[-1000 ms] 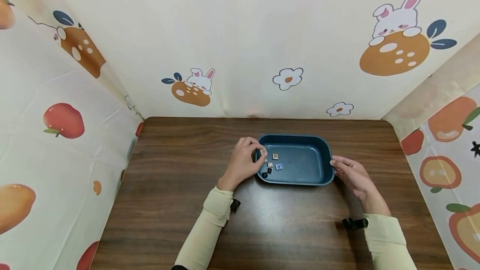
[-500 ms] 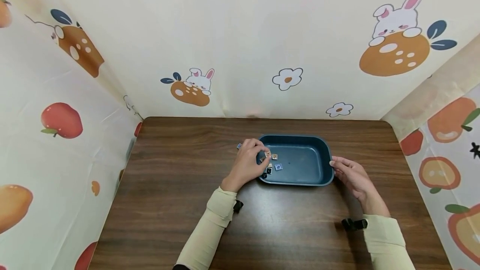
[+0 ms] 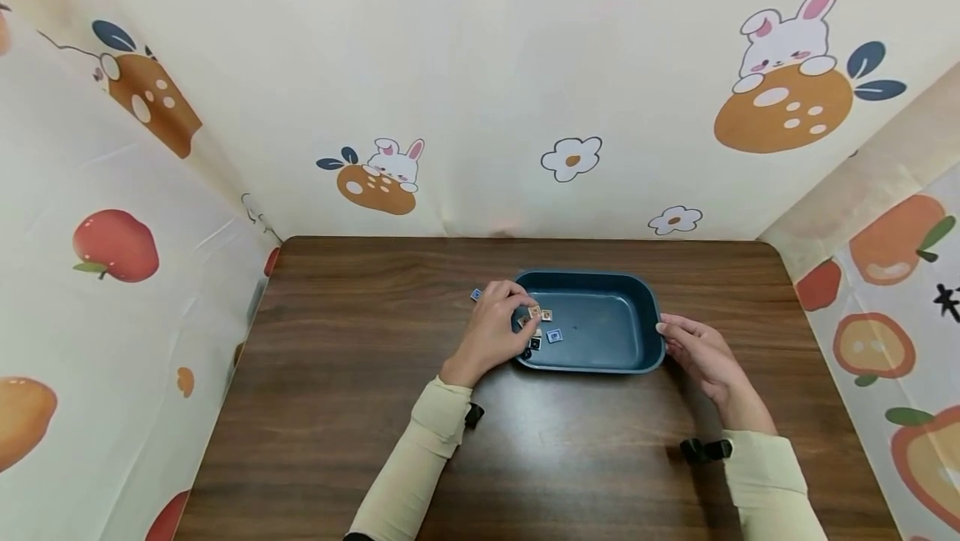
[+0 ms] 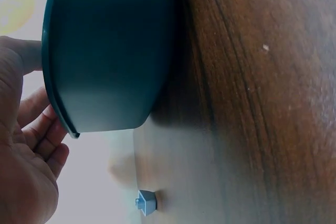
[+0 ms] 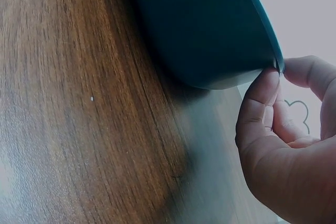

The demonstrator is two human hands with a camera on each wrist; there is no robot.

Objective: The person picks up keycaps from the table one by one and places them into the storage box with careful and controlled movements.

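A dark blue oblong tray [image 3: 611, 328] rests on the wooden table. My left hand [image 3: 489, 331] reaches over its left end, thumb and forefinger pinching a small tan keycap [image 3: 535, 312] close above the tray floor. Around those fingertips lie several loose keycaps: a tan keycap [image 3: 547, 316], a blue keycap [image 3: 555, 336] and a black keycap [image 3: 536, 343]. The left wrist view shows only the tray's outer wall [image 4: 110, 56]; the fingertips are hidden behind it. At the opposite end, my right hand [image 3: 705, 362] pinches the tray's rim [image 5: 268, 19] between thumb and fingers.
Just left of the tray, behind my left hand, a light blue keycap [image 4: 147, 203] lies on its side on the table [image 3: 360, 341]. A printed cloth [image 3: 480, 107] stands along the table's back edge and continues down both sides.
My left hand has shifted a little right, further over the tray, with the keycap between its fingers. The blue keycap on the table has come into sight. My right hand stays on the rim.
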